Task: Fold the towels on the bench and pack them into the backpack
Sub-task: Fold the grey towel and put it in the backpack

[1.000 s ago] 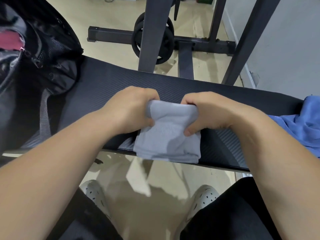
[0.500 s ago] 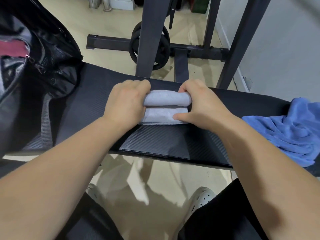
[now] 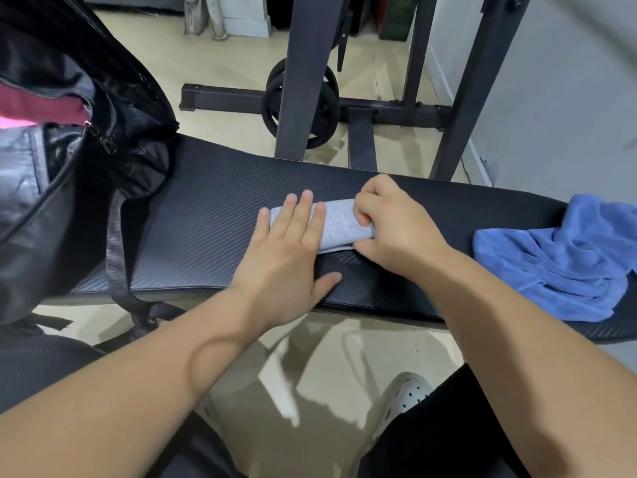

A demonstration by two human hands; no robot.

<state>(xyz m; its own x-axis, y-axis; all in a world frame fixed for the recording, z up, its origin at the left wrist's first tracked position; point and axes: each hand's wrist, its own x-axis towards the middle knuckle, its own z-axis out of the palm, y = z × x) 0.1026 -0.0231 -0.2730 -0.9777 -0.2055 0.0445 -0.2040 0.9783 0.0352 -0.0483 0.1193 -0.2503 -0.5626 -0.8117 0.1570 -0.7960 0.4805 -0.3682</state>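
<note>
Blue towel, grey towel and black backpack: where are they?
Crumpled blue cloth towel (image 3: 551, 267), head view: its bunched middle.
Folded grey cloth towel (image 3: 339, 222), head view: its bare top.
Black fabric backpack (image 3: 138, 108), head view: its outer side.

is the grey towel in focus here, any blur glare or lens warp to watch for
Head view, centre: the grey towel looks sharp, left hand flat on it, right hand pinching its end; head view, top right: a blurred streak smears the wall; head view overall: the wide lens bows the bench and splays the rack uprights; the floor shows bright patches and shadows.
</note>
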